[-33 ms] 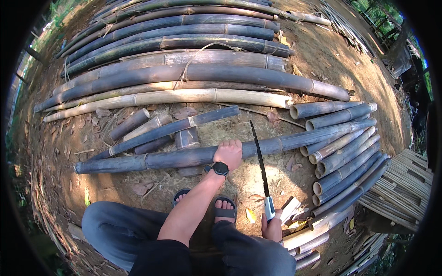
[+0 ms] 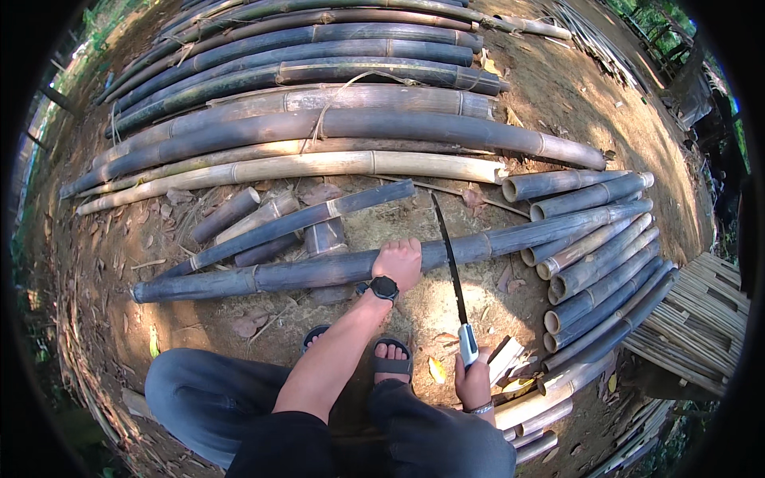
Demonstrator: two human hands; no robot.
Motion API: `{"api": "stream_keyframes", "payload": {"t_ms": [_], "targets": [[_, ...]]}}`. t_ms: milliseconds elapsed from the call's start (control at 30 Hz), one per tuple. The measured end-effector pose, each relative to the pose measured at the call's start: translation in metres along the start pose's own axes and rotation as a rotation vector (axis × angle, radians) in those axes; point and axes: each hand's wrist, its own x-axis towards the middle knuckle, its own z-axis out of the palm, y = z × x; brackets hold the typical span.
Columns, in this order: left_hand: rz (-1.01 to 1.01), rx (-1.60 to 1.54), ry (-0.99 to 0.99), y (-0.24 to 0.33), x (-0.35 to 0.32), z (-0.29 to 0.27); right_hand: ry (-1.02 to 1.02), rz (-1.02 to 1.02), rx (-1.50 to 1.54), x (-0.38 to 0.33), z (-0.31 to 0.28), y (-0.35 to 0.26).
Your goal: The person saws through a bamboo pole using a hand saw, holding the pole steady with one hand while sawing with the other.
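A long dark bamboo pole (image 2: 319, 272) lies across the ground before me. Its right end rests over a pile of cut bamboo lengths (image 2: 602, 265), and its left part crosses a short bamboo piece (image 2: 325, 236). My left hand (image 2: 398, 264), with a watch at the wrist, is closed over the top of the pole near its middle. Just right of it, the thin dark blade of a hand saw (image 2: 456, 283) crosses the pole, pointing away from me. My right hand (image 2: 473, 383) is wrapped round the saw's white and blue-grey handle. I cannot tell how deep any cut is.
Long bamboo poles (image 2: 335, 127) lie in rows beyond, some tied with cord. Short offcuts (image 2: 226, 215) and a slanting thinner pole (image 2: 295, 225) lie to the left. A bundle of slats (image 2: 692, 323) is at far right. My sandalled foot (image 2: 392, 360) stands near the pole.
My right hand and the saw have moved a little away from me, so the blade reaches farther past the pole. My left hand keeps its hold on the bamboo.
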Motion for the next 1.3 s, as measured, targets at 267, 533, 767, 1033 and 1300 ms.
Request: {"api": "stream_keyframes", "payload": {"t_ms": [267,533,767,1033,1300], "targets": [[-0.034,-0.042,-0.056,0.001,0.004,-0.008,0.034,0.054,-0.010,-0.039,0.012,0.026],[-0.085,-0.080,-0.207,0.006,0.000,-0.028,0.014,0.008,-0.120,0.074,0.019,-0.025],[-0.074,-0.066,-0.218,0.004,0.009,-0.030,0.024,0.028,0.011,-0.018,0.013,0.017],[-0.083,-0.072,-0.349,-0.001,0.019,-0.061,0.016,-0.005,0.011,-0.033,0.000,0.004],[-0.088,-0.066,-0.397,0.007,0.029,-0.055,0.031,-0.037,-0.118,0.059,0.017,-0.027]]}}
